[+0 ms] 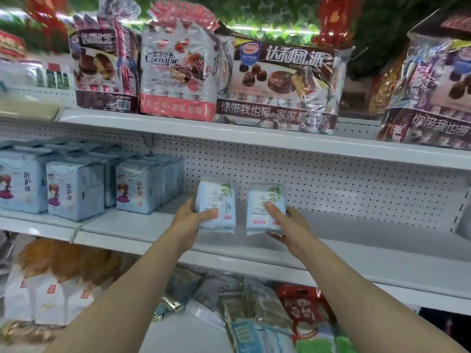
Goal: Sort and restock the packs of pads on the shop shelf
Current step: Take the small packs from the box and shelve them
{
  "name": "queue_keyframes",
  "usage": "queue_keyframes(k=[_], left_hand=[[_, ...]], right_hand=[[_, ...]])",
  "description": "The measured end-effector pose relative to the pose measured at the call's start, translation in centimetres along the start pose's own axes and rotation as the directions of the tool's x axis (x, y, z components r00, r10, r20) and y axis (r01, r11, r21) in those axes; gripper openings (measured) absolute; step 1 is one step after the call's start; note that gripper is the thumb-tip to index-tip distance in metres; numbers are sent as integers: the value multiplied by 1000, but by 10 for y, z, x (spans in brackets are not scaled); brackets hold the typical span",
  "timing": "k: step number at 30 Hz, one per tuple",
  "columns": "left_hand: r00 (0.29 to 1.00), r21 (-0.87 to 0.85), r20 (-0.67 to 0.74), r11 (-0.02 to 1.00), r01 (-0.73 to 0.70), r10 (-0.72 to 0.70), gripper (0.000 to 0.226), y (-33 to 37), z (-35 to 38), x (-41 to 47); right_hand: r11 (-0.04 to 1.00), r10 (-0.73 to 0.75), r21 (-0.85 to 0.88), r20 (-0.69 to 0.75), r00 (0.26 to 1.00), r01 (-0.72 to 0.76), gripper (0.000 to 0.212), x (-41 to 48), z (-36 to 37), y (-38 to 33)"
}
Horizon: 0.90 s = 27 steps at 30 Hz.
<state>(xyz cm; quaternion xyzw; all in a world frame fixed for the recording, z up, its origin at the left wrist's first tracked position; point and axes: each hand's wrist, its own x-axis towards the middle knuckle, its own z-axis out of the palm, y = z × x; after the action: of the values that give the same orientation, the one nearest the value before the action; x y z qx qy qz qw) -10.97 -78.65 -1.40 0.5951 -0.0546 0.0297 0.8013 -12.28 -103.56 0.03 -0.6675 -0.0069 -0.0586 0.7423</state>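
Partly, each hand (190,216) (288,222) hides its pack (216,200) (265,200).

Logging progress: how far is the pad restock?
Done: pale blue cartoon-girl pad packs stand in rows at the middle white shelf's left end. In hand: left hand and right hand each grip a white leaf-print pad pack. Left: the bare shelf stretch to the right.

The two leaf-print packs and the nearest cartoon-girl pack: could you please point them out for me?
Left leaf pack (216,200): head view, middle of its front.
Right leaf pack (262,200): head view, upper front above the thumb.
Cartoon-girl pack (139,191): head view, front face beside the figure.
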Motion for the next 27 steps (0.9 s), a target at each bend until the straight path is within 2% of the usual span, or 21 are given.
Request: queue_keyframes(k=[3,7,13,16,22,27], left_hand=[[1000,-48,-22,999,14,-15,40,-2,8,0],[997,-61,-64,998,29,-33,39,1,7,8],[998,127,-59,991,34,-27,47,7,-19,24],[998,205,-4,977,56,-56,47,16,-38,38],[988,279,154,960,-14,-30,20,40,-75,60],[990,380,142,922,-73,20,20,40,-89,66]], right_hand=[[1000,4,5,11,1000,-4,44,4,-3,1],[1000,-5,25,-8,1000,5,43,8,1,3],[998,-15,54,-84,996,19,47,21,22,15],[995,-3,94,-137,991,16,49,29,44,19],[992,6,125,-204,979,20,56,39,84,23],[994,-19,103,-199,980,40,44,31,94,23]])
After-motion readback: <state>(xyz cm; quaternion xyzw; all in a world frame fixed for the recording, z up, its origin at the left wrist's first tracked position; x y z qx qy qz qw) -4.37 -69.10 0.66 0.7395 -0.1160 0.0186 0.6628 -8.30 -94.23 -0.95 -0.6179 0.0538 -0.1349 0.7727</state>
